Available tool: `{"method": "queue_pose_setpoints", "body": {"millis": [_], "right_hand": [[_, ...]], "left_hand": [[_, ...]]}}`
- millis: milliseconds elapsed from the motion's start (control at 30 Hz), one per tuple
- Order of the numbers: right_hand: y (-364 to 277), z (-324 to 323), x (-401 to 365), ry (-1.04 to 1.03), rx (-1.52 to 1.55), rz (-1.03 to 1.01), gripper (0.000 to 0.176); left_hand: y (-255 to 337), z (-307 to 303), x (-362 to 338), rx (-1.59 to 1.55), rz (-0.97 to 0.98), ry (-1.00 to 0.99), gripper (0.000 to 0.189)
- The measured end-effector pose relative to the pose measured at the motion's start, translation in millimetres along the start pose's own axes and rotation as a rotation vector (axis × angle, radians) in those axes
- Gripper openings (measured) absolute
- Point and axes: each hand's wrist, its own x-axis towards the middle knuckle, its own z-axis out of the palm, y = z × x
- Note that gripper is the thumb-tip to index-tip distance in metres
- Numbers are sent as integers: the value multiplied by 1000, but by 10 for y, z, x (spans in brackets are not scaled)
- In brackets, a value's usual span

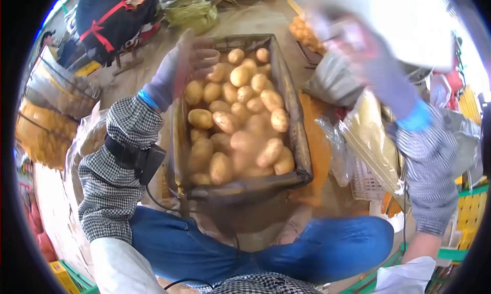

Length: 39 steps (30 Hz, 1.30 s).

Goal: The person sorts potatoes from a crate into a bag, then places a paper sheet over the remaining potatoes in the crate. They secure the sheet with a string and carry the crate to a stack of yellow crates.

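A crate (pixel 300 135) with dark, worn rims stands between my legs, heaped with many yellow-skinned potatoes (pixel 240 76). Several potatoes near its front end are smeared by motion. Over the left rim, close to the far left corner, is my left hand (pixel 194 59) in a grey glove, its fingers stretched out and apart with nothing in them. My right hand (pixel 353 46), gloved as well, is raised to the right of the crate's far end and heavily blurred. I cannot tell whether its fingers hold anything. A large white blurred shape (pixel 388 18) lies just beyond it.
Orange-coloured produce (pixel 305 34) sits beyond the crate on the right. A grey sack (pixel 335 79), a clear plastic bag (pixel 335 151) and a white basket (pixel 365 181) stand to the right. Leftward is a full mesh sack (pixel 46 135). A person (pixel 49 41) is at the far left.
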Motion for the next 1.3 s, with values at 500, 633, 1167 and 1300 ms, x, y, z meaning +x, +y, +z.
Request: {"method": "queue_pose_setpoints", "body": {"millis": [500, 633, 1167, 1300], "right_hand": [[938, 2151, -234, -340, -59, -297, 22], [1075, 2280, -831, -469, 15, -70, 21], [1810, 1592, -1855, -441, 1017, 1265, 53], [1793, 1205, -2019, -677, 864, 937, 52]], "left_hand": [[-803, -610, -259, -317, -518, 36, 68], [-1555, -826, -296, 333, -407, 58, 34], [-1275, -1457, -1436, 237, -817, 74, 43], [-1203, -990, -1731, 211, -964, -77, 39]]}}
